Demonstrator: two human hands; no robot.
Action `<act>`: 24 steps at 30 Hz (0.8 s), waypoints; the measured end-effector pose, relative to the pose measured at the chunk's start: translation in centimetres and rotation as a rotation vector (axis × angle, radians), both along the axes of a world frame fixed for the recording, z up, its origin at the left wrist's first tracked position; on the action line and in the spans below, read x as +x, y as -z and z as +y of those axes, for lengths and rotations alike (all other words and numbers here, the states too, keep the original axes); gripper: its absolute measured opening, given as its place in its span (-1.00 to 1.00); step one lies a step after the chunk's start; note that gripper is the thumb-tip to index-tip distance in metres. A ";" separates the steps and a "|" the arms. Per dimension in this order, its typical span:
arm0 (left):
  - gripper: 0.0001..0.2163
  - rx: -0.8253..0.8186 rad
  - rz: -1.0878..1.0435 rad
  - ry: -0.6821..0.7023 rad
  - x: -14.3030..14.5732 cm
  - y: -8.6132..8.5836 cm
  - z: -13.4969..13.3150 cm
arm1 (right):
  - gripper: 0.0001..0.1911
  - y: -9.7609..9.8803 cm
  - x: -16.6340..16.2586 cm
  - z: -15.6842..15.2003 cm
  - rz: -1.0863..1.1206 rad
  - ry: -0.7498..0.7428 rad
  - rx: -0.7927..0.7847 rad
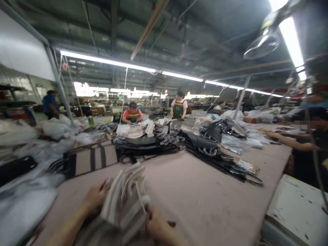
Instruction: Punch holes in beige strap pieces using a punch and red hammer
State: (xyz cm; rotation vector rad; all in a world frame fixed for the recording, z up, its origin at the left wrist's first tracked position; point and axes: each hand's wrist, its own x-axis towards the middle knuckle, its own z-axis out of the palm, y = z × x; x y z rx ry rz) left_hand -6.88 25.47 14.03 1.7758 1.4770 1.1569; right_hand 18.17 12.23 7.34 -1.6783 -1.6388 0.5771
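Note:
Near the bottom middle of the head view, my left hand [95, 197] and my right hand [158, 226] hold a stack of pale, striped flat pieces [126, 198], one hand on each side. The picture is smeared by motion. My left fingers curl against the stack's left edge. My right hand presses on its lower right corner. The stack rests over a long brownish worktable [205, 201].
Piles of black bags and straps [210, 150] and striped panels [94, 159] cover the table's far half. Plastic-wrapped goods [23, 201] lie at the left. A person's arms [294, 141] reach in from the right. Two people work at the table's far end, another stands far left.

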 end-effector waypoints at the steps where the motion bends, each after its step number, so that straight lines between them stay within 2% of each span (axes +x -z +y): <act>1: -0.66 0.021 0.019 -0.036 -0.5 -0.6 -0.6 | -0.78 0.4 0.1 -1.0 0.022 0.054 -0.067; 4: -0.69 0.106 0.018 -0.168 -2.8 -1.3 -2.2 | -0.61 1.9 0.4 -2.6 0.055 0.083 -0.178; 6: -0.64 0.154 -0.113 -0.236 -4.5 -1.3 -4.0 | -0.53 2.8 0.4 -2.9 0.065 0.100 -0.193; 9: -0.60 0.170 -0.335 -0.258 -5.9 -1.2 -8.9 | -0.50 2.8 0.2 -3.1 0.040 0.153 -0.010; 12: -0.60 0.149 -0.461 -0.251 -5.7 -0.4 -15.4 | -0.56 1.1 -0.1 -3.5 0.056 0.225 0.259; 15: -0.63 0.048 -0.508 -0.253 -4.3 2.0 -21.1 | -0.63 -1.4 -1.1 -3.9 0.102 0.237 0.410; 19: -0.70 -0.132 -0.567 -0.211 -0.8 6.8 -25.6 | -0.68 -4.5 -4.0 -4.0 -0.026 0.051 0.615; 21: -0.72 -0.187 -0.589 -0.190 0.8 9.2 -26.5 | -0.69 -5.3 -5.5 -3.5 -0.174 -0.039 0.539; 24: -0.71 -0.263 -0.632 -0.193 2.2 11.8 -27.4 | -0.65 -5.2 -6.5 -2.0 -0.390 -0.066 0.241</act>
